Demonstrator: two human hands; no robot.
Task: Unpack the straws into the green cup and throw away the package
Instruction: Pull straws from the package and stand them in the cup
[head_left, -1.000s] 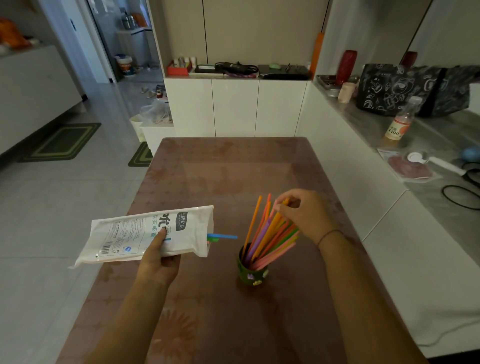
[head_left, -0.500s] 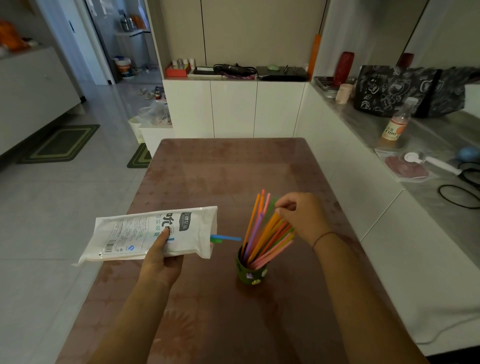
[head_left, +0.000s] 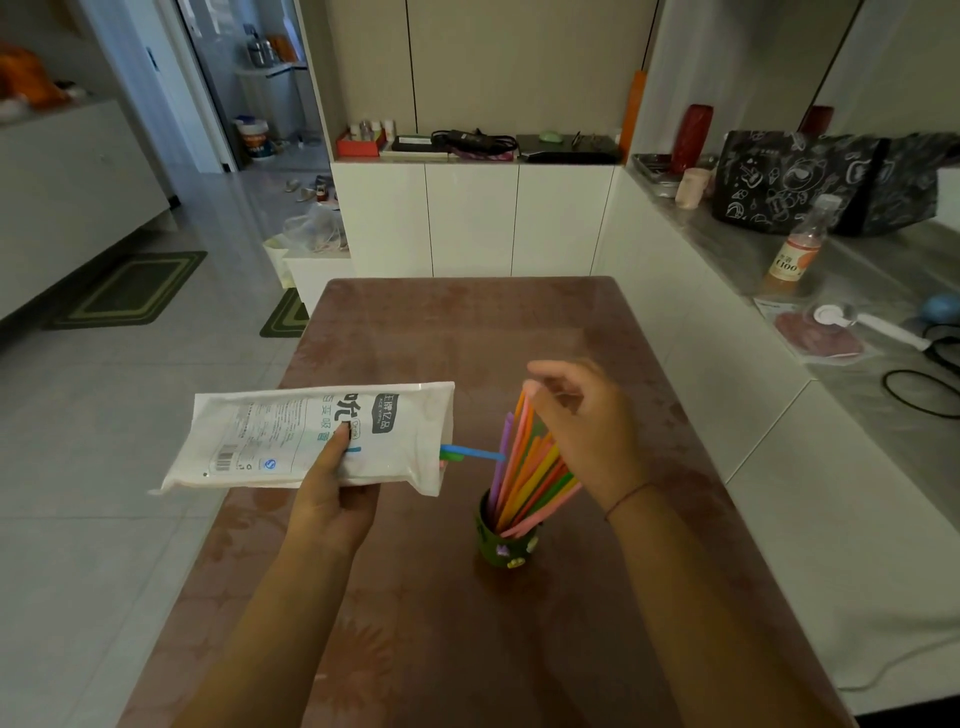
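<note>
A small green cup (head_left: 501, 545) stands on the brown table (head_left: 467, 332) with several coloured straws (head_left: 527, 467) fanned out of it, leaning right. My right hand (head_left: 584, 431) hovers at the straw tops with its fingers loosely spread and its thumb by the tips, gripping none of them. My left hand (head_left: 332, 488) grips a white printed package (head_left: 291, 436) from below, holding it level above the table's left edge. A blue straw and a green straw (head_left: 467, 453) poke out of the package's open right end, toward the cup.
A grey counter (head_left: 857, 415) runs along the right with a drink bottle (head_left: 795, 244), a black patterned bag (head_left: 789, 176) and cables. White cabinets (head_left: 467, 218) stand beyond the table's far end. A white bin with a plastic bag (head_left: 311, 239) sits on the tiled floor at far left.
My right hand has loosened its pinch on the straws and spread its fingers. The straws now stand a little more upright in the cup. The left hand and the package have barely moved.
</note>
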